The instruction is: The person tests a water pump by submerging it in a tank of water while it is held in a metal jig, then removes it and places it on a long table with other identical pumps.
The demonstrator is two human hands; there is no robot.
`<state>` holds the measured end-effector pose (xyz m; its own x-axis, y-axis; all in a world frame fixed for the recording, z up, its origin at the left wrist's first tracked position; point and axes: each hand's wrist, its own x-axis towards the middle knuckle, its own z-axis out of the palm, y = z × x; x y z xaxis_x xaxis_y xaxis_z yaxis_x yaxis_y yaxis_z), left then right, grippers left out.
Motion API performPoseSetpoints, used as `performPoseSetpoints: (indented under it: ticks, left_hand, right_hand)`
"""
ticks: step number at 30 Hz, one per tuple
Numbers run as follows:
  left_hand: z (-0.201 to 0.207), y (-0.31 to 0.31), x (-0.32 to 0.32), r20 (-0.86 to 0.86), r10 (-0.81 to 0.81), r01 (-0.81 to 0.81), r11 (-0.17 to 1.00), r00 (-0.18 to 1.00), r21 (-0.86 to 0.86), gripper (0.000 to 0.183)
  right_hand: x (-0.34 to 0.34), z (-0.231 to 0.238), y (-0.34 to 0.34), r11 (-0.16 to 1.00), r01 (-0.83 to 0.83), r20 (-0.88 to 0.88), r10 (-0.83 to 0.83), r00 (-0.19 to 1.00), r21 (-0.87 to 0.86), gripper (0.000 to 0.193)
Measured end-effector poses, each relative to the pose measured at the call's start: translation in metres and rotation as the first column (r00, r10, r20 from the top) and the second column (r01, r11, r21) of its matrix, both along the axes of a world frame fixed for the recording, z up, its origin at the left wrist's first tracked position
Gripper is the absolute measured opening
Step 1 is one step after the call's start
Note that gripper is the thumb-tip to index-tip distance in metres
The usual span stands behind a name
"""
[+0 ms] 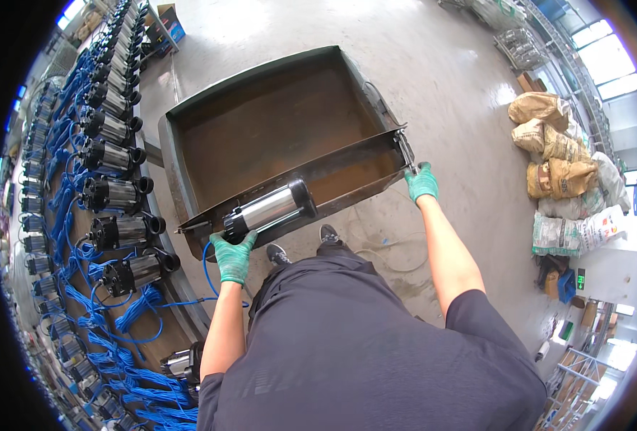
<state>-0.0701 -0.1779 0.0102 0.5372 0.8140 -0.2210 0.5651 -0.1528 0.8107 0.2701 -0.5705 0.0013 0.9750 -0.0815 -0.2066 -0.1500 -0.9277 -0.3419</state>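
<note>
A wide, dark metal tank with a brown-stained inside stands in front of me. Lying across its near edge is an electric pump with a silver cylinder body and black ends. My left hand, in a green glove, is closed around the pump's left black end. A blue cable loops beside that hand. At the tank's near right corner, my green-gloved right hand is closed on a small metal fitting; its fingertips are partly hidden.
To my left, a long bench holds a row of similar pumps with bundled blue cables. Brown sacks and a white sack are piled at the right. A cardboard box sits at the far left. My shoes are close to the tank.
</note>
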Motion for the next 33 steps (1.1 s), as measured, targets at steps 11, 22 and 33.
performPoseSetpoints:
  ticks: [11,22,33]
  left_hand:
    - [0.012,0.002,0.007,-0.052,-0.069,0.068,0.998,0.996,-0.015,0.066]
    - [0.027,0.003,0.008,-0.126,-0.096,0.097,0.995,0.987,-0.001,0.071]
    - [0.016,0.007,0.002,-0.100,-0.119,0.122,0.992,0.988,0.022,0.070]
  right_hand:
    - [0.030,-0.062,0.021,0.848,0.065,-0.015,-0.067,0.998,0.526,0.031]
    - [-0.059,0.013,0.105,0.595,-0.448,-0.072,0.650,0.757,0.668,0.030]
    - [-0.054,0.009,0.137,0.462,-0.654,-0.020,0.825,0.565,0.598,0.033]
